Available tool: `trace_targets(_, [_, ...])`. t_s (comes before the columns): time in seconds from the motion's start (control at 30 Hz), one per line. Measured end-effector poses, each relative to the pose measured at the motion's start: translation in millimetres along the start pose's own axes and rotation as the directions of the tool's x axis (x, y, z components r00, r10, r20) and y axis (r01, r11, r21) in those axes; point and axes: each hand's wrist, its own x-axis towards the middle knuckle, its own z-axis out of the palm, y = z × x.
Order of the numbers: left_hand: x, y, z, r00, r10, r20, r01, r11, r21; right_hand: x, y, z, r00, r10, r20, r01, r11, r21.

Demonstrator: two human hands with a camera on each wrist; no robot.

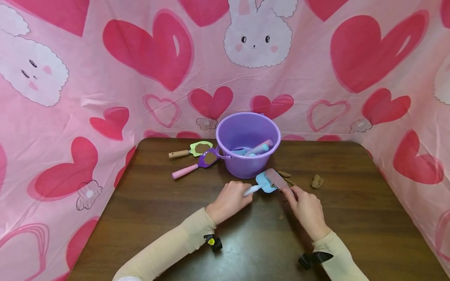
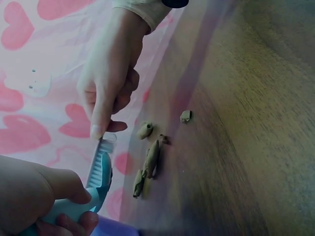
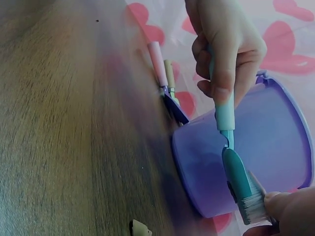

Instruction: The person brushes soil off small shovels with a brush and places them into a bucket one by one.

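Just below head-frame centre: light-blue shovel, left hand with fingers curled round its handle; pink brush, bristles against the blade, pinched by right hand. Purple bucket just above; brown lump further right.

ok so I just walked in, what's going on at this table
The fingers of a person's left hand grip a light blue trowel, and those of the right hand hold a pink brush with its bristles against the trowel's blade. Brown lumps lie on the table. Just beyond stands a purple bucket with more tools inside; two trowels with brown patches on their blades lie to its left.
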Motion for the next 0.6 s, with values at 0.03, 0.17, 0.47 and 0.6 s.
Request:
trace_targets(0.03, [-0.2, -0.2, -0.4, 1.000, 0.003, 0.000, -0.003, 1.000, -0.001, -0.1, 0.8, -0.3, 1.000, 0.000, -0.008, 0.000, 1.000, -0.008])
trace_targets(0.17, [-1.9, -1.9, -2.0, 1.000, 0.003, 0.007, -0.003, 1.000, -0.013, 0.9, 6.0, -3.2, 1.000, 0.009, -0.029, -0.010, 1.000, -0.028])
trace_targets(0.47, [-2.3, -5.1, -3.4, 0.999, -0.029, 0.023, 0.030, 0.998, -0.047, 2.0, 6.4, -2.3, 0.996, -0.053, -0.070, 0.052, 0.999, -0.015])
trace_targets(0.6, [-2.1, -3.8, -3.6, 0.999, -0.031, 0.026, 0.032, 0.999, -0.042, 1.7, 1.8, 0.9, 0.995, -0.096, -0.009, 0.096, 0.995, -0.017])
